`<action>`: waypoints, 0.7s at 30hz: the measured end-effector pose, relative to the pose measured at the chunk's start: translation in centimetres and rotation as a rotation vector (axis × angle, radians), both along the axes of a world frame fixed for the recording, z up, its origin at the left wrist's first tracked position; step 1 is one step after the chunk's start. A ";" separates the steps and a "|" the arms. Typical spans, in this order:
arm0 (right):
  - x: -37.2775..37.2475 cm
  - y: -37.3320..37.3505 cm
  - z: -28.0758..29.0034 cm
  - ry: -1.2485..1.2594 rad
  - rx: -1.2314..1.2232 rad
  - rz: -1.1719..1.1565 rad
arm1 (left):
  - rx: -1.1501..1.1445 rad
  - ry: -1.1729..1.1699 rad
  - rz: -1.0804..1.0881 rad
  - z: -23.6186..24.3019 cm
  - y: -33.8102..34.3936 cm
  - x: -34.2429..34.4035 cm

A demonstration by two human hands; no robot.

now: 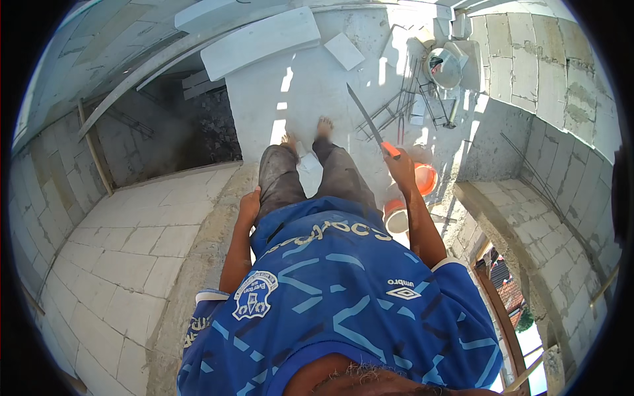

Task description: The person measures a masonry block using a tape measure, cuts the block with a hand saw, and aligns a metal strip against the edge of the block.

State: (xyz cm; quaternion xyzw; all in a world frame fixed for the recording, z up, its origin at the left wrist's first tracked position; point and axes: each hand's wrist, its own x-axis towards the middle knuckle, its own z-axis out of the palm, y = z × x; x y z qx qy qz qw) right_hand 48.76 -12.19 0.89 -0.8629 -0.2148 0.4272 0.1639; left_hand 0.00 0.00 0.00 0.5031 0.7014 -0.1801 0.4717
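Observation:
A hand saw [365,113] with a long dark blade and an orange handle is in my right hand [400,169], which is closed around the handle. The blade points forward and slightly left, above the floor. My left hand [248,206] hangs at my left thigh, its fingers drawn in against the dark trouser leg [281,177] and seeming to pinch the cloth; part of them is hidden. Both bare feet [323,127] rest on the pale floor. A small pale piece of block [310,173] lies between my legs.
Ahead lie a long white block [261,43] and a smaller block [345,51]. Steel bar frames [396,109] and a bucket [443,68] stand front right. Orange-red buckets [426,179] sit below my right arm. A dark floor opening [191,135] gapes at left, beside block walls [142,247].

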 end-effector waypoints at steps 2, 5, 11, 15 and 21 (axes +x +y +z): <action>-0.8 1.2 -2.2 -0.085 0.028 0.069 | 0.043 -0.034 -0.135 -2.3 3.1 0.1; -1.4 0.0 1.5 -0.130 -0.043 -0.016 | -0.034 -0.002 -0.216 0.5 1.5 0.5; -0.6 2.7 -2.4 -0.264 0.003 -0.053 | -0.167 0.044 -0.174 1.7 3.2 -0.1; 1.2 7.8 -5.5 -0.325 -0.064 -0.062 | -0.222 0.019 -0.234 -0.2 3.9 -4.8; 5.5 16.8 -16.1 -0.428 -0.085 -0.009 | -0.294 0.074 -0.825 -10.5 18.9 -8.0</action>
